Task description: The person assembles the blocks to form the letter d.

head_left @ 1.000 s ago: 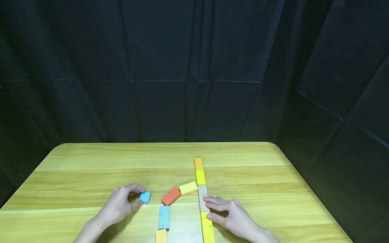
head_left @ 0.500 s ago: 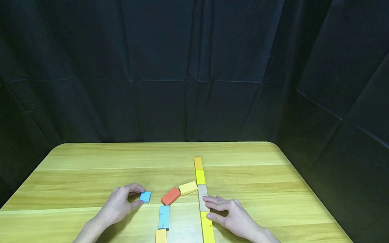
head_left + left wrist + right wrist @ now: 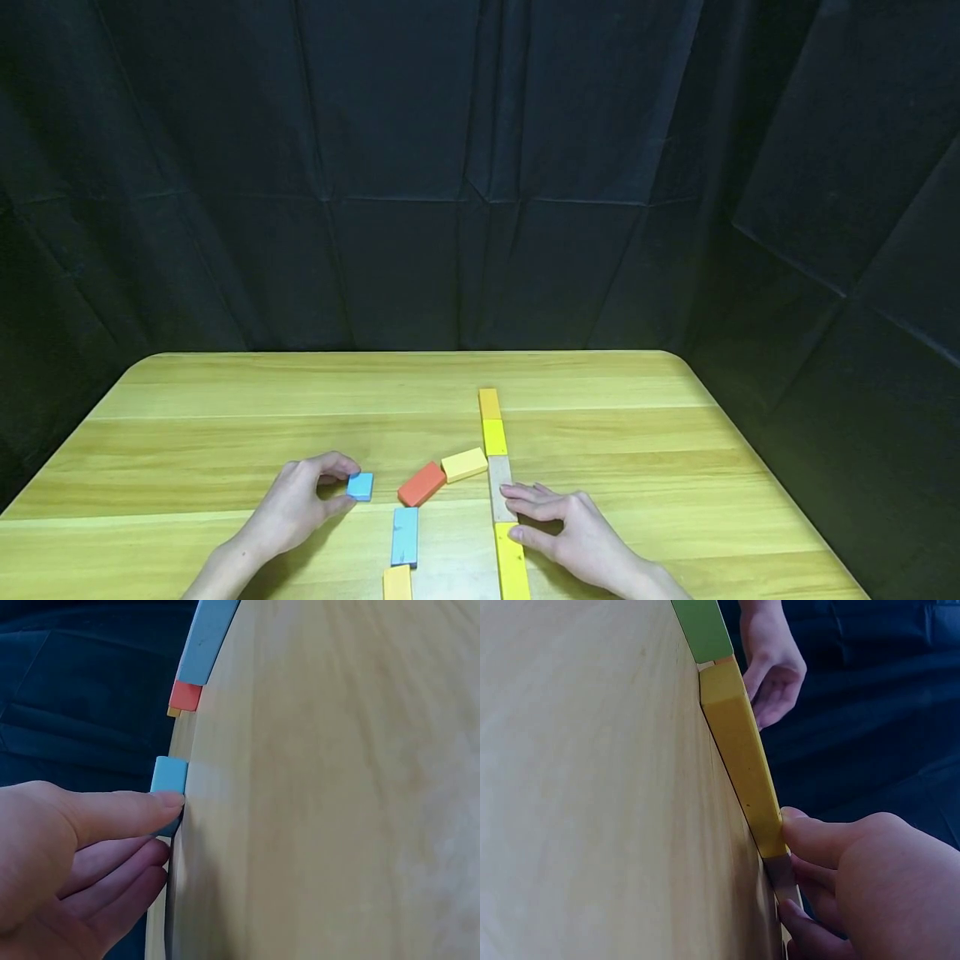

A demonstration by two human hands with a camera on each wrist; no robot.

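My left hand (image 3: 296, 508) pinches a small blue block (image 3: 361, 487) between thumb and fingers, low over or on the table, left of the other blocks. In the left wrist view the thumb lies across the blue block (image 3: 169, 776). My right hand (image 3: 566, 533) rests its fingertips on a grey block (image 3: 501, 487), while its thumb touches the long yellow block (image 3: 512, 558) in the same straight row. The right wrist view shows that thumb against the edge of the yellow block (image 3: 742, 772).
Beyond the grey block, a smaller yellow block (image 3: 494, 437) and an orange block (image 3: 490, 404) continue the row. A pale yellow block (image 3: 464, 465), red block (image 3: 422, 484), light blue block (image 3: 405, 537) and light orange block (image 3: 397, 583) curve leftward. A green block (image 3: 701, 630) adjoins the row.
The small blue block has turned very slightly in my left fingers. My right hand and the other blocks have stayed where they were.
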